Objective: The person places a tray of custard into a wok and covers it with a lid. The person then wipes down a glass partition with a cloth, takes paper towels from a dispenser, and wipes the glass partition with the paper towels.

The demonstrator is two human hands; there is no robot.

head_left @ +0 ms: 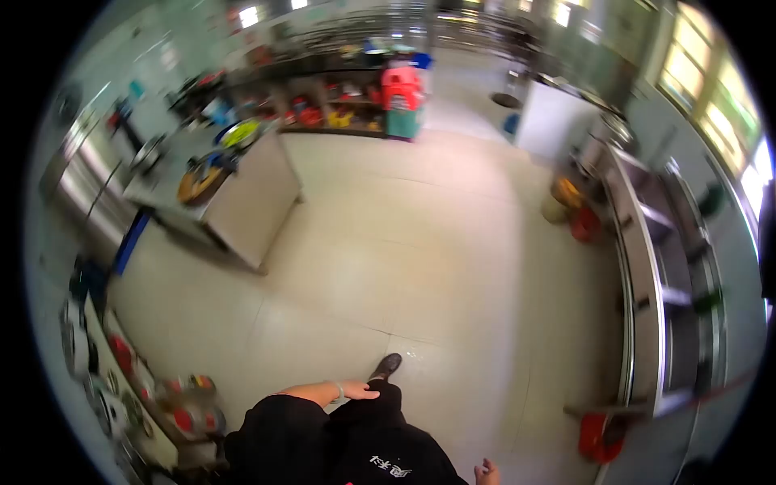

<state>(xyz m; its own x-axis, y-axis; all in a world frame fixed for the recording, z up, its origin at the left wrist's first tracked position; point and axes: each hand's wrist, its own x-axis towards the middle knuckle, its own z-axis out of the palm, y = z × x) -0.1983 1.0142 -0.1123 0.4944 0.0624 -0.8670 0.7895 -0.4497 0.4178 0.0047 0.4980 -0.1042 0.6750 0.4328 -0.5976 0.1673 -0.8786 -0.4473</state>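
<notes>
My left hand (360, 390) hangs in front of my dark trousers at the thigh, with a pale band around the wrist. Its fingers look stretched out, and I see nothing in them. At the bottom edge, my right hand (487, 473) shows only in part, with its fingers slightly apart and nothing visible in them. One dark shoe (388, 365) is on the pale tiled floor (420, 242). Dark clothing with white lettering (390, 467) covers my body.
A metal worktable (257, 198) bearing a wooden board (200, 185) stands at left. Along the right wall are steel sinks (675, 267), with a red bucket (600, 436) below. Cluttered shelves (323, 113) and a red and green bin (402, 99) stand ahead. Stoves (105, 404) line the lower left.
</notes>
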